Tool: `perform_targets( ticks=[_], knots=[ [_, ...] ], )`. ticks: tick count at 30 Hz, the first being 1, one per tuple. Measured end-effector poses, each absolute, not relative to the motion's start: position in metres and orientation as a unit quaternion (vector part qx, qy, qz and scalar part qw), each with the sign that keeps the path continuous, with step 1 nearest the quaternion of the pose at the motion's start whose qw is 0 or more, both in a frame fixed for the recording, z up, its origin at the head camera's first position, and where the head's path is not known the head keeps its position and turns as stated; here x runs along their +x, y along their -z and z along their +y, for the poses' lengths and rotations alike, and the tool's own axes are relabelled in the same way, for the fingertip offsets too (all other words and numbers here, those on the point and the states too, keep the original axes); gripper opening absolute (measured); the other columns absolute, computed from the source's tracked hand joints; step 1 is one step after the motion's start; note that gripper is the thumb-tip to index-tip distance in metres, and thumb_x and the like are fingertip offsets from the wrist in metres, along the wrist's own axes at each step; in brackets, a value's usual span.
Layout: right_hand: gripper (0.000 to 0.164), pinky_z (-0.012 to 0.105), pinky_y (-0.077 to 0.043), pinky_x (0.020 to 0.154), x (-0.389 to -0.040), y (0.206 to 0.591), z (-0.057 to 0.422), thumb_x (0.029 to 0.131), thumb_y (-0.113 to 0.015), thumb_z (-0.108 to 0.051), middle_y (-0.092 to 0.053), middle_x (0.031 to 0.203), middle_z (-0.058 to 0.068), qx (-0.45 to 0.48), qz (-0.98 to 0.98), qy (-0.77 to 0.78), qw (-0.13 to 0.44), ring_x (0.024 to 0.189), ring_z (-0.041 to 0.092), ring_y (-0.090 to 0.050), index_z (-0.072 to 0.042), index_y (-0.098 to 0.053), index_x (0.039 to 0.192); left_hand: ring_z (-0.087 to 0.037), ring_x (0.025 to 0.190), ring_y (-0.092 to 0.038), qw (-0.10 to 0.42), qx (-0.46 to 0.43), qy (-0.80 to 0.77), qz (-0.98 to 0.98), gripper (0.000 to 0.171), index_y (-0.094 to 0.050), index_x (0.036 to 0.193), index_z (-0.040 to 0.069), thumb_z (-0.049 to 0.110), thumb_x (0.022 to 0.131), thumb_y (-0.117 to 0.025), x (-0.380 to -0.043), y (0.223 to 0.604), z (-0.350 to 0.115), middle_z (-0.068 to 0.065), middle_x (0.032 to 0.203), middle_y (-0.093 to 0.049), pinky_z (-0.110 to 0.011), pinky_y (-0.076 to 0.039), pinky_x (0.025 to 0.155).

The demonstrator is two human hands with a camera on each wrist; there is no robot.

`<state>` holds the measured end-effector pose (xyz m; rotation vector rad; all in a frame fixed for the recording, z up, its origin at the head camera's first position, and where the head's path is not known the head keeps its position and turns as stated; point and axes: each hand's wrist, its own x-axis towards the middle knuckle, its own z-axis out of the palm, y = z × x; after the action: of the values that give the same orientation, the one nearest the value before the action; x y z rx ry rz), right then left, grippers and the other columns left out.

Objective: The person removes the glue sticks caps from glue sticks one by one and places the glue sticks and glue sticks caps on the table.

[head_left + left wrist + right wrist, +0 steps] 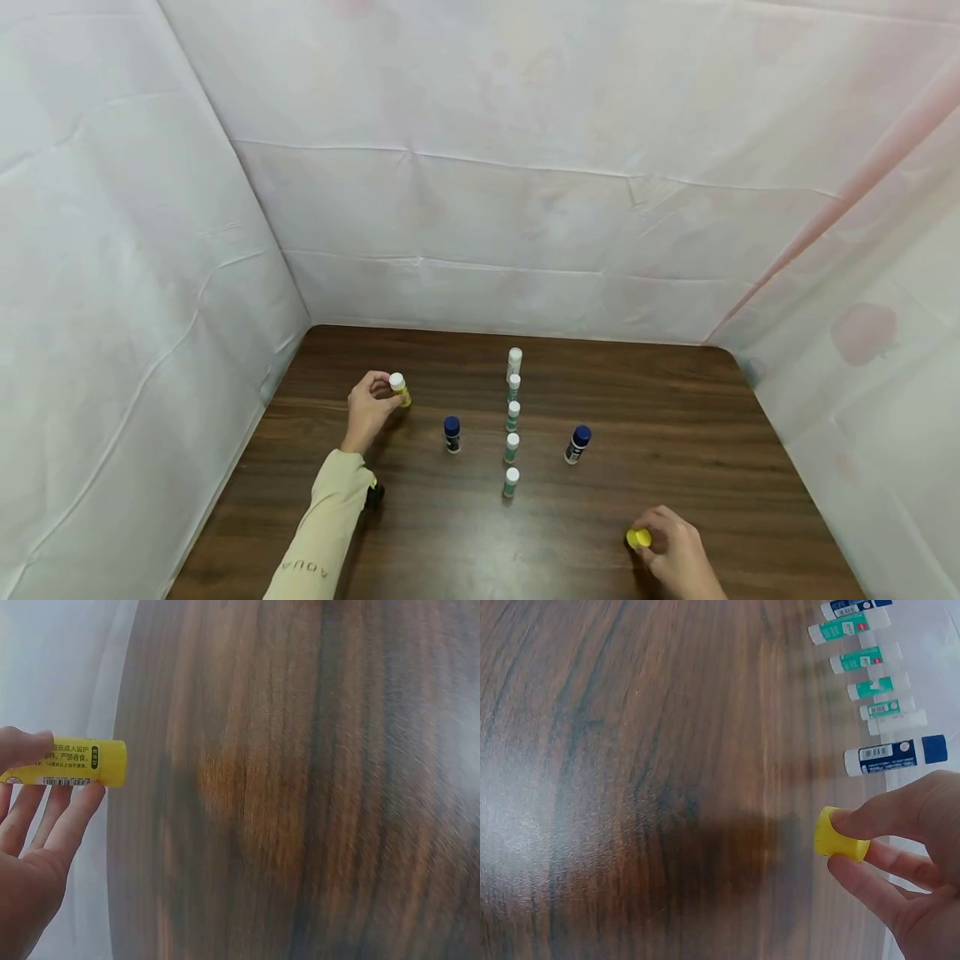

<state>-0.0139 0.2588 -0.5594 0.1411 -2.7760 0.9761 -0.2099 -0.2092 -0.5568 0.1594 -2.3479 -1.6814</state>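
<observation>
At the table's left side, my left hand (367,410) pinches a yellow glue stick (402,393) with a white cap between thumb and fingers. In the left wrist view its printed yellow label (82,761) shows, while part of the stick lies behind the thumb. Whether its base touches the table, I cannot tell. My right hand (678,552), near the front right, pinches a short yellow cylinder (838,838) between thumb and fingertips. From above it appears as a yellow round piece (639,538).
Several green-and-white glue sticks (512,448) stand upright in a column at mid-table, with a whiter one (513,360) at the far end. Dark blue glue sticks stand on either side, left (452,434) and right (577,444). White cloth (465,208) walls surround the wooden table (675,417).
</observation>
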Motion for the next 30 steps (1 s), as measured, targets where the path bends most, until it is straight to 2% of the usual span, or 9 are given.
perform_targets(
  ticks=[3, 8, 12, 20, 30],
  knots=[
    [0.044, 0.025, -0.052, 0.065, -0.013, 0.563, 0.260, 0.051, -0.082, 0.015, -0.057, 0.081, -0.014, 0.031, -0.940, -0.329, 0.079, 0.075, 0.009, -0.059, -0.019, -0.067, 0.074, -0.029, 0.099, -0.062, 0.115, 0.060, 0.574, -0.808, 0.037, -0.058, 0.098, 0.001, -0.003, 0.069, -0.080, -0.218, 0.559, -0.209, -0.017, 0.101, -0.067, -0.041, -0.050, 0.085],
    [0.042, 0.027, -0.055, 0.065, -0.011, 0.567, 0.259, 0.054, -0.080, 0.017, -0.058, 0.083, -0.010, 0.014, -0.934, -0.355, 0.044, 0.077, 0.014, -0.062, -0.016, -0.067, 0.075, -0.031, 0.098, -0.062, 0.100, 0.076, 0.565, -0.815, 0.038, -0.057, 0.099, 0.001, -0.003, 0.069, -0.080, -0.231, 0.564, -0.210, -0.019, 0.103, -0.066, -0.043, -0.050, 0.086],
    [0.043, 0.028, -0.055, 0.065, -0.012, 0.570, 0.258, 0.053, -0.078, 0.020, -0.057, 0.082, -0.009, 0.017, -0.934, -0.354, 0.049, 0.077, 0.017, -0.062, -0.015, -0.066, 0.075, -0.033, 0.099, -0.062, 0.089, 0.085, 0.556, -0.822, 0.038, -0.057, 0.101, 0.001, -0.004, 0.071, -0.079, -0.237, 0.566, -0.212, -0.019, 0.104, -0.066, -0.044, -0.050, 0.086],
    [0.044, 0.020, -0.053, 0.060, -0.014, 0.574, 0.257, 0.055, -0.073, 0.023, -0.052, 0.084, -0.006, 0.013, -0.935, -0.354, 0.010, 0.077, 0.016, -0.059, -0.016, -0.066, 0.075, -0.033, 0.097, -0.063, 0.093, 0.088, 0.547, -0.827, 0.038, -0.057, 0.100, -0.001, -0.007, 0.070, -0.078, -0.244, 0.568, -0.213, -0.021, 0.103, -0.066, -0.044, -0.051, 0.085],
    [0.042, 0.020, -0.052, 0.059, -0.017, 0.571, 0.258, 0.057, -0.075, 0.021, -0.053, 0.088, -0.004, 0.013, -0.939, -0.343, -0.009, 0.079, 0.017, -0.058, -0.015, -0.066, 0.077, -0.033, 0.098, -0.063, 0.093, 0.083, 0.544, -0.830, 0.039, -0.056, 0.103, -0.001, -0.006, 0.070, -0.078, -0.245, 0.574, -0.210, -0.021, 0.103, -0.066, -0.043, -0.051, 0.084]
  ],
)
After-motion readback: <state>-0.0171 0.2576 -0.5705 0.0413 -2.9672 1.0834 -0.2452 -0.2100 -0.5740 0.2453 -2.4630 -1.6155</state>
